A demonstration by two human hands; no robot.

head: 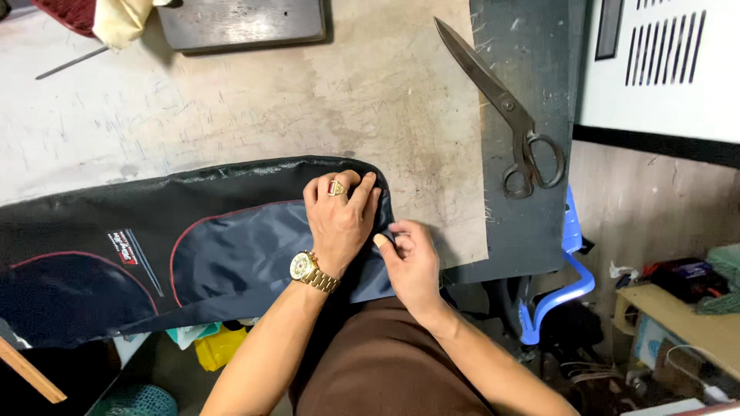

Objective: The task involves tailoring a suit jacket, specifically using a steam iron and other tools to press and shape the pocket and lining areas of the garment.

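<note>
A long dark navy and black fabric piece [154,246] with red piping and a small printed patch lies across the worn worktable [308,100]. My left hand [339,216], wearing a gold ring and a gold wristwatch, presses flat on the fabric's rounded right end. My right hand [408,258] pinches the fabric's edge just to the right of the left hand, at the table's near edge.
Large metal scissors [505,108] lie on a dark board [524,154] at the table's right side. A flat grey slab [243,23] sits at the far edge. A blue plastic stool [566,270] and cluttered shelves stand to the right below the table.
</note>
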